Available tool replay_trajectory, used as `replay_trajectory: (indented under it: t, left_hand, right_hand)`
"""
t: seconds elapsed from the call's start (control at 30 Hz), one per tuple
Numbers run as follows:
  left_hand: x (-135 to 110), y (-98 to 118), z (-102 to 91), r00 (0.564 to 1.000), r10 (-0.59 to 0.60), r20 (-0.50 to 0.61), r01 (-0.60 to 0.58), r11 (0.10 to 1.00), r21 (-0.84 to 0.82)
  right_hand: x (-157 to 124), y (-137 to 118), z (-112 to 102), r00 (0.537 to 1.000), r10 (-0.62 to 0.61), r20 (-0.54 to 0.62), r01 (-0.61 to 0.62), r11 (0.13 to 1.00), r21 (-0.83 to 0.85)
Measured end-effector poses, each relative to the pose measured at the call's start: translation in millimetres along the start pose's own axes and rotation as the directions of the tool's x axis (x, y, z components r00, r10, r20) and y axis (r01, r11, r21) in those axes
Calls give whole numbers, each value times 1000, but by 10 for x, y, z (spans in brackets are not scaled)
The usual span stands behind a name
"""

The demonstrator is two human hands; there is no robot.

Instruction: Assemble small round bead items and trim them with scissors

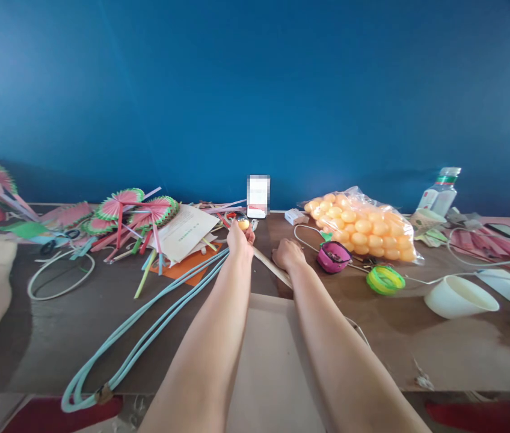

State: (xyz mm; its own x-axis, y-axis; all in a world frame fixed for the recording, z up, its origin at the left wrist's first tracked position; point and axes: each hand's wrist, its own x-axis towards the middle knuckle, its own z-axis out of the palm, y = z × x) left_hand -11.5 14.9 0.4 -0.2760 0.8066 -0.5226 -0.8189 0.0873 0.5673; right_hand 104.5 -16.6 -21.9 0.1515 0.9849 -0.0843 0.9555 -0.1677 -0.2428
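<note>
My left hand (pixel 239 238) is closed, and its fingertips pinch a small orange ball (pixel 243 224) at the far end of a thin wooden stick (pixel 269 266). The stick slants back toward my right hand (pixel 288 254). That hand is closed in a loose fist and grips the stick's lower part against the brown table (pixel 439 349). Both forearms reach forward over a tan sheet of card (pixel 273 355).
A clear bag of orange balls (pixel 363 228) lies right of my hands, with a magenta tape roll (pixel 333 257), a green-yellow roll (pixel 385 279) and a white bowl (pixel 460 296). Left are pink-green paper fans (pixel 138 210), long pale-blue tubes (pixel 147 325) and a white ring (pixel 60 275).
</note>
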Motion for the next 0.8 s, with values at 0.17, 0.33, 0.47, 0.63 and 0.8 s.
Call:
replay_trajectory:
  t: [0.17, 0.33, 0.47, 0.63, 0.8]
  left_hand:
    - [3, -2, 0, 1000, 0, 3, 0, 1000, 13]
    - [-38, 12, 7, 1000, -9, 8, 9, 1000, 13]
    - [-37, 10, -1, 1000, -5, 18, 4, 1000, 16]
    - [-6, 1, -7, 1000, -5, 15, 4, 1000, 26]
    - [-15, 0, 5, 1000, -10, 16, 9, 999, 37]
  right_hand:
    - [-81, -77, -35, 997, -81, -15, 82, 995, 51]
    - [-98, -62, -140, 984, 178, -6, -177, 981, 79]
    - [-40, -36, -145, 966, 252, 64, -256, 964, 69]
    - [-20, -52, -86, 968, 232, 100, -233, 973, -2]
    - [-58, -100, -24, 990, 118, 77, -116, 993, -27]
